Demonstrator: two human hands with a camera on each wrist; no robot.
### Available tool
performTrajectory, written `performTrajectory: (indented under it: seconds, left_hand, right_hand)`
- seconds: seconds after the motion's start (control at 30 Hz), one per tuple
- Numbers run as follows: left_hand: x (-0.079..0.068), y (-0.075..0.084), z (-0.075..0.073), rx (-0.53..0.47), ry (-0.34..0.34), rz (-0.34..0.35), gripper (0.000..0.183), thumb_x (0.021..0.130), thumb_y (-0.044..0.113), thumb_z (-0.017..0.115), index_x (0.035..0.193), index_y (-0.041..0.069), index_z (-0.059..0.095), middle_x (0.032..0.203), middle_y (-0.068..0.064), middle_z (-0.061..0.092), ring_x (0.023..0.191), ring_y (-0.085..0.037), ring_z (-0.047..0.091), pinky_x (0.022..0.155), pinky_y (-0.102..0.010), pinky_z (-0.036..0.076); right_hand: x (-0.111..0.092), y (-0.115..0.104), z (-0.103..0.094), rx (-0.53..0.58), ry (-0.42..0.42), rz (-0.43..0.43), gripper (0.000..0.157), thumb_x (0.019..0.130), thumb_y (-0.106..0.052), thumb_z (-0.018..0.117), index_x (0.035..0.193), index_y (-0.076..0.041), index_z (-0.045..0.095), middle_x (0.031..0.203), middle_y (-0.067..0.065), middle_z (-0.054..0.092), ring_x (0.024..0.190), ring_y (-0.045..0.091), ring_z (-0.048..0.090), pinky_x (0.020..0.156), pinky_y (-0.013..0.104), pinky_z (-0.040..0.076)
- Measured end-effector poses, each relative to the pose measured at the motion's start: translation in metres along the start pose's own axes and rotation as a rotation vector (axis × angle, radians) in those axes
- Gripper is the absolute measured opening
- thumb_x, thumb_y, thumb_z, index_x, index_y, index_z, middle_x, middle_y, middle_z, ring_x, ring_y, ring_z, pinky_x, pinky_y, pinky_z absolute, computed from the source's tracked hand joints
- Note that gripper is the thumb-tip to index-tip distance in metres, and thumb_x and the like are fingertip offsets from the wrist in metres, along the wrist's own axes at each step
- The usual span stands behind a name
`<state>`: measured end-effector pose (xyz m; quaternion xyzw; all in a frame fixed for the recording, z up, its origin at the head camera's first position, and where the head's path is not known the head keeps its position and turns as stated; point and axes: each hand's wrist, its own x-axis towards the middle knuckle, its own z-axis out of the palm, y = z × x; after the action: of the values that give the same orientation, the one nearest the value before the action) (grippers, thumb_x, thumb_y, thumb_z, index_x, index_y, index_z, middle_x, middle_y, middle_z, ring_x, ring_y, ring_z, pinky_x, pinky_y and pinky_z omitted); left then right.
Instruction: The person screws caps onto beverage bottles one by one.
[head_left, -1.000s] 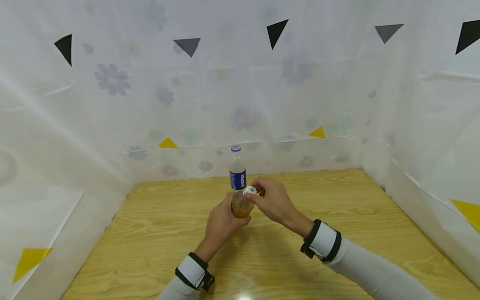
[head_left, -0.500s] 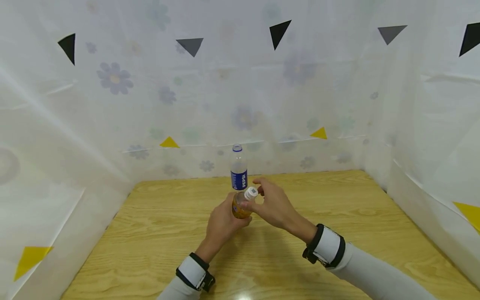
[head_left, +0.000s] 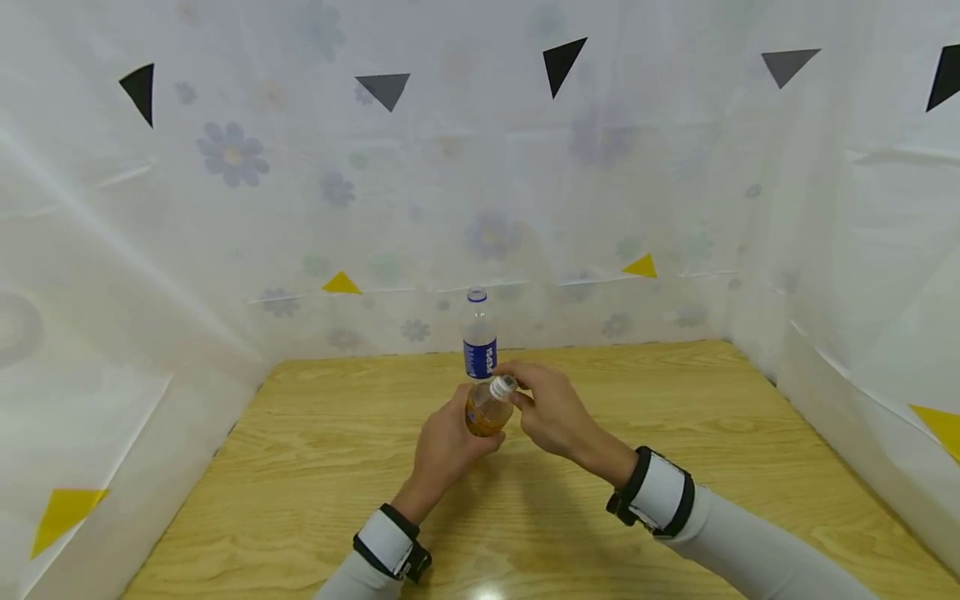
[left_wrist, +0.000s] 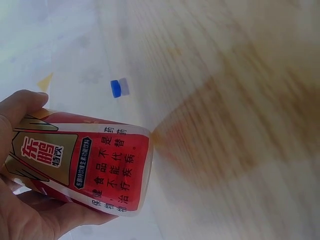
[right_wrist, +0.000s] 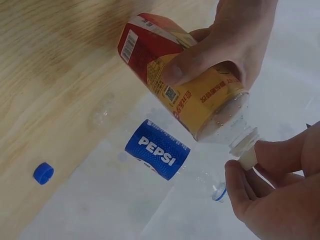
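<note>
My left hand point(head_left: 448, 437) grips a clear plastic drink bottle point(right_wrist: 160, 70) round its red and gold label. The bottle leans, its neck towards my right hand. Between thumb and fingertips, my right hand point(right_wrist: 280, 180) pinches a white bottle cap point(right_wrist: 248, 158) at the mouth; screw threads show below the cap. Just behind both hands stands an uncapped Pepsi bottle point(head_left: 480, 358) with a blue label and a blue ring at its neck. In the left wrist view, the drink bottle's label point(left_wrist: 110, 165) faces the camera.
A loose blue bottle cap point(right_wrist: 43, 173) lies on the wooden table point(head_left: 300, 467) near the Pepsi bottle; the hands hide it in the head view. White flower-patterned sheeting point(head_left: 420, 208) encloses the table at the back and sides.
Half a second ago my right fingers were spread off the white cap, with the thumb lower by the neck. Now thumb and fingers are back on the cap. The left hand keeps its hold.
</note>
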<state>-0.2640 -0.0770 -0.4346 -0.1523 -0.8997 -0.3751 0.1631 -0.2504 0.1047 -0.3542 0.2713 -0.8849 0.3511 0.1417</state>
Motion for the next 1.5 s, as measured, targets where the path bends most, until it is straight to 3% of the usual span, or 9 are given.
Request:
performTrajectory:
  seconds: [0.83,1.1,1.33,1.5]
  left_hand:
    - [0.002,-0.001,0.000,-0.008,-0.010,0.008,0.066,0.077,0.030,0.088,0.133,0.016,0.055,0.111,-0.006,0.073,0.094,-0.021,0.071,0.078,-0.041,0.059]
    - [0.003,-0.001,0.000,0.006,-0.019,-0.006,0.066,0.077,0.030,0.087,0.133,0.015,0.055,0.112,-0.006,0.073,0.095,-0.022,0.071,0.078,-0.041,0.059]
    - [0.002,0.001,0.000,0.005,-0.025,-0.018,0.067,0.077,0.030,0.088,0.134,0.015,0.054,0.114,-0.007,0.073,0.097,-0.022,0.071,0.080,-0.042,0.059]
    - [0.002,0.001,0.000,0.011,-0.025,-0.009,0.068,0.077,0.030,0.088,0.134,0.014,0.054,0.114,-0.008,0.073,0.097,-0.023,0.071,0.080,-0.042,0.059]
  right_hand:
    - [0.000,0.005,0.002,0.010,0.047,-0.021,0.030,0.097,0.000,0.063,0.126,-0.006,0.068,0.124,0.012,0.070,0.106,0.028,0.069,0.087,0.045,0.059]
    - [0.002,0.005,0.004,0.027,0.070,-0.006,0.028,0.094,0.000,0.066,0.122,0.000,0.068,0.113,0.011,0.071,0.097,0.024,0.068,0.083,0.045,0.058]
    - [0.002,0.009,0.005,0.032,0.098,-0.004,0.018,0.094,-0.011,0.072,0.110,-0.004,0.070,0.094,0.004,0.069,0.080,0.014,0.062,0.071,0.031,0.055]
    - [0.002,0.012,0.006,0.035,0.101,0.001,0.017,0.094,-0.013,0.073,0.108,-0.005,0.071,0.092,0.003,0.068,0.077,0.012,0.062,0.067,0.027,0.054]
